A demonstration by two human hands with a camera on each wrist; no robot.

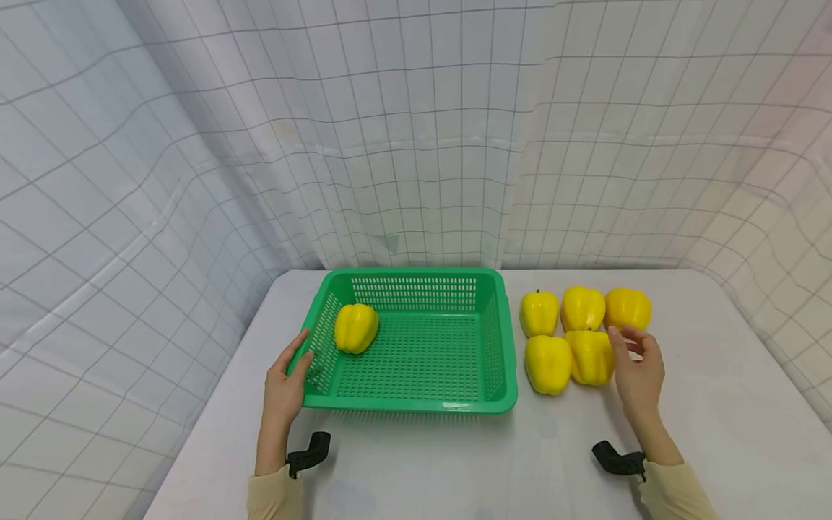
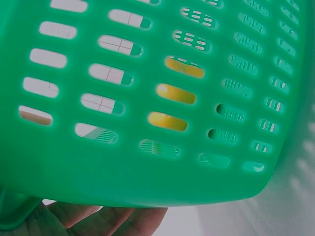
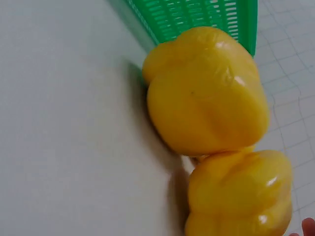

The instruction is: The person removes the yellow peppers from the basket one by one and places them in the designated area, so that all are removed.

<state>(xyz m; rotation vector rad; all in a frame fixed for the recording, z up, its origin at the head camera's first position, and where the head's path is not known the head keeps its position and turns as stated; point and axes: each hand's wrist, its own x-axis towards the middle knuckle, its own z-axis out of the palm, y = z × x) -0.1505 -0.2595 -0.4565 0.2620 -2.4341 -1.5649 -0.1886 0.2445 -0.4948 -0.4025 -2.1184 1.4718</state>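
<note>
My left hand [image 1: 284, 390] grips the left rim of a green plastic basket [image 1: 416, 406], thumb at the rim and fingers along its outer side. In the left wrist view, fingers [image 2: 106, 220] show at the rim of the slotted basket wall [image 2: 113, 167]. One yellow bell pepper [image 1: 356, 328] lies inside, towards the left. My right hand [image 1: 640, 375] is beside the front-row yellow bell pepper [image 1: 590, 359], its thumb overlapping that pepper's right edge in the head view. Its fingers are loosely bent and hold nothing. The right wrist view shows two peppers [image 3: 206, 93] close up and a fingertip [image 3: 308, 227].
Right of the basket, another front pepper [image 1: 549, 365] and a back row of peppers, left [image 1: 539, 313], middle [image 1: 583, 309] and right [image 1: 628, 308], sit close together on the white table [image 1: 455, 469]. White gridded curtains [image 1: 416, 144] surround the table's back and sides.
</note>
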